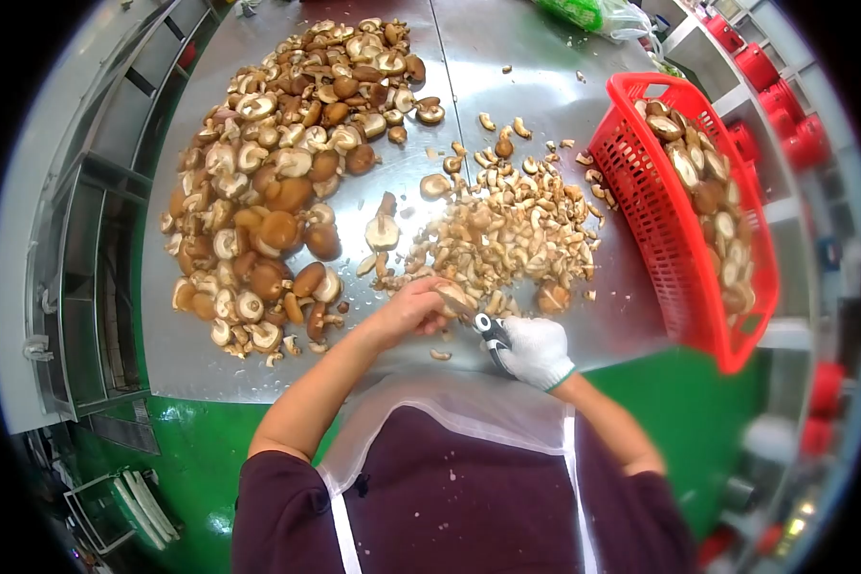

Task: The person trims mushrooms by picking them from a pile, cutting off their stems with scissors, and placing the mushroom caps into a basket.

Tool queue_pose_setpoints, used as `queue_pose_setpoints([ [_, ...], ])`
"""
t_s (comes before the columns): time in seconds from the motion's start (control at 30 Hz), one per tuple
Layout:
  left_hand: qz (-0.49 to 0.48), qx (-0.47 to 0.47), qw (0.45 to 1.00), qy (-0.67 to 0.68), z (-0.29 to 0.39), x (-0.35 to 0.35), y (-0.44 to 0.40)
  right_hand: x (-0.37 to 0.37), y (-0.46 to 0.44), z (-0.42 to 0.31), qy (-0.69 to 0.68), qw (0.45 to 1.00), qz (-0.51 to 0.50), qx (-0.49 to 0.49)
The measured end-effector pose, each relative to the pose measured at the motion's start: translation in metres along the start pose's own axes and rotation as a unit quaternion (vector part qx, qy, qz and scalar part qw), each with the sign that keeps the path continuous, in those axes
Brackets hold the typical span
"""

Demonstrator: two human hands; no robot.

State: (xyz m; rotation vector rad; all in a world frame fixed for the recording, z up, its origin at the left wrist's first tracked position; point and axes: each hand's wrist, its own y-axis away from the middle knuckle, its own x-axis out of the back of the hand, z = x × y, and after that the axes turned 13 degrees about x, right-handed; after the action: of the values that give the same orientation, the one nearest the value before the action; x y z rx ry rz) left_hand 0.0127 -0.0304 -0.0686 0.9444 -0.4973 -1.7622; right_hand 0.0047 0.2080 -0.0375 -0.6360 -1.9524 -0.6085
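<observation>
My bare left hand (417, 311) is closed on a shiitake mushroom (458, 296) close to the table's front edge. In a white knit glove, my right hand (536, 352) grips a pair of shears (491, 330) with black and white handles. The shears' blades point at the mushroom and meet its underside, partly hidden by my left fingers. Just beyond both hands spreads a heap of cut mushroom stems (517, 225). One whole mushroom (383, 230) lies apart, stem up, left of that heap.
A large pile of whole shiitake mushrooms (268, 201) covers the left of the steel table (488, 96). At the right edge, a red plastic basket (641, 210) holds trimmed caps (708, 191). A green bag (584, 11) lies at the far end. Shelves with red containers (756, 67) stand right.
</observation>
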Motion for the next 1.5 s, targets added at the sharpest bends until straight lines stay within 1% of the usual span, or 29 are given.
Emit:
queue_pose_setpoints([
  [0.03, -0.002, 0.014, 1.0, 0.025, 0.0, 0.0, 0.0, -0.006, 0.003, 0.006, -0.018, 1.0, 0.025, -0.006],
  [0.07, -0.052, -0.002, 0.998, 0.041, -0.004, 0.01, -0.008, -0.013, 0.006, 0.011, -0.035, 0.998, 0.05, -0.011],
  [0.17, -0.06, -0.014, 0.985, 0.159, -0.008, 0.022, -0.009, -0.025, 0.014, 0.021, -0.089, 0.99, 0.11, -0.022],
  [0.2, -0.126, -0.034, 0.965, 0.226, -0.016, 0.034, -0.015, -0.031, 0.018, 0.024, -0.108, 0.984, 0.142, -0.011],
  [0.3, -0.109, -0.027, 0.951, 0.288, 0.007, 0.037, -0.017, -0.048, 0.024, 0.029, -0.157, 0.968, 0.194, -0.012],
  [0.33, -0.047, -0.05, 0.953, 0.296, 0.017, 0.035, -0.018, -0.053, 0.026, 0.029, -0.178, 0.963, 0.198, -0.027],
  [0.43, 0.106, -0.066, 0.966, 0.227, 0.042, 0.064, -0.065, -0.062, 0.029, 0.031, -0.213, 0.954, 0.208, -0.049],
  [0.5, 0.149, -0.115, 0.981, 0.049, 0.072, 0.074, -0.082, -0.066, 0.028, 0.033, -0.201, 0.954, 0.218, -0.041],
  [0.53, 0.236, -0.136, 0.96, -0.062, 0.082, 0.08, -0.1, -0.068, 0.029, 0.035, -0.209, 0.953, 0.216, -0.04],
  [0.57, 0.328, -0.146, 0.917, -0.175, 0.09, 0.09, -0.118, -0.065, 0.029, 0.034, -0.229, 0.95, 0.203, -0.058],
  [0.6, 0.412, -0.154, 0.852, -0.284, 0.099, 0.099, -0.135, -0.06, 0.028, 0.03, -0.248, 0.947, 0.189, -0.075],
  [0.63, 0.487, -0.159, 0.768, -0.384, 0.107, 0.099, -0.141, -0.054, 0.027, 0.027, -0.266, 0.943, 0.176, -0.092],
  [0.67, 0.46, -0.122, 0.778, -0.411, 0.113, 0.1, -0.143, -0.05, 0.026, 0.025, -0.235, 0.954, 0.163, -0.09],
  [0.7, 0.432, -0.085, 0.785, -0.437, 0.122, 0.096, -0.138, -0.049, 0.026, 0.023, -0.264, 0.947, 0.144, -0.112],
  [0.73, 0.402, -0.05, 0.789, -0.463, 0.132, 0.093, -0.137, -0.045, 0.026, 0.02, -0.244, 0.953, 0.149, -0.1],
  [0.77, 0.383, -0.06, 0.799, -0.46, 0.136, 0.092, -0.138, -0.038, 0.027, 0.017, -0.222, 0.958, 0.157, -0.088],
  [0.83, 0.342, -0.076, 0.818, -0.456, 0.128, 0.09, -0.142, -0.04, 0.028, 0.023, -0.229, 0.964, 0.099, -0.096],
  [0.9, 0.336, -0.072, 0.841, -0.417, 0.121, 0.089, -0.147, -0.036, 0.025, 0.023, -0.18, 0.975, 0.082, -0.104],
  [0.93, 0.335, -0.063, 0.852, -0.397, 0.113, 0.091, -0.146, -0.034, 0.023, 0.022, -0.171, 0.974, 0.122, -0.091],
  [0.97, 0.316, -0.086, 0.891, -0.316, 0.101, 0.093, -0.143, -0.031, 0.02, 0.021, -0.165, 0.97, 0.16, -0.079],
  [1.0, 0.296, -0.105, 0.921, -0.233, 0.09, 0.089, -0.137, -0.027, 0.017, 0.023, -0.161, 0.972, 0.148, -0.083],
  [1.03, 0.273, -0.123, 0.943, -0.147, 0.08, 0.082, -0.128, -0.027, 0.014, 0.029, -0.105, 0.982, 0.14, -0.07],
  [1.07, 0.197, -0.116, 0.973, -0.03, 0.086, 0.058, -0.096, -0.016, 0.006, 0.025, -0.109, 0.982, 0.128, -0.086],
  [1.2, 0.063, -0.122, 0.983, 0.122, 0.077, 0.027, -0.049, 0.018, -0.015, 0.013, -0.069, 0.987, 0.099, -0.107],
  [1.3, 0.043, -0.114, 0.976, 0.178, 0.071, 0.013, -0.028, 0.025, -0.019, 0.01, -0.016, 0.982, 0.18, -0.048],
  [1.33, 0.023, -0.122, 0.978, 0.168, 0.067, 0.016, -0.025, 0.027, -0.02, 0.009, 0.008, 0.983, 0.174, -0.051],
  [1.43, 0.082, -0.193, 0.97, 0.121, 0.062, 0.001, -0.019, 0.038, -0.021, 0.004, 0.034, 0.985, 0.15, -0.081],
  [1.47, 0.078, -0.199, 0.971, 0.105, 0.059, 0.002, -0.021, 0.045, -0.021, 0.001, 0.016, 0.988, 0.09, -0.122],
  [1.5, 0.095, -0.214, 0.969, 0.074, 0.058, -0.002, -0.02, 0.048, -0.021, 0.0, 0.022, 0.988, 0.085, -0.127],
])
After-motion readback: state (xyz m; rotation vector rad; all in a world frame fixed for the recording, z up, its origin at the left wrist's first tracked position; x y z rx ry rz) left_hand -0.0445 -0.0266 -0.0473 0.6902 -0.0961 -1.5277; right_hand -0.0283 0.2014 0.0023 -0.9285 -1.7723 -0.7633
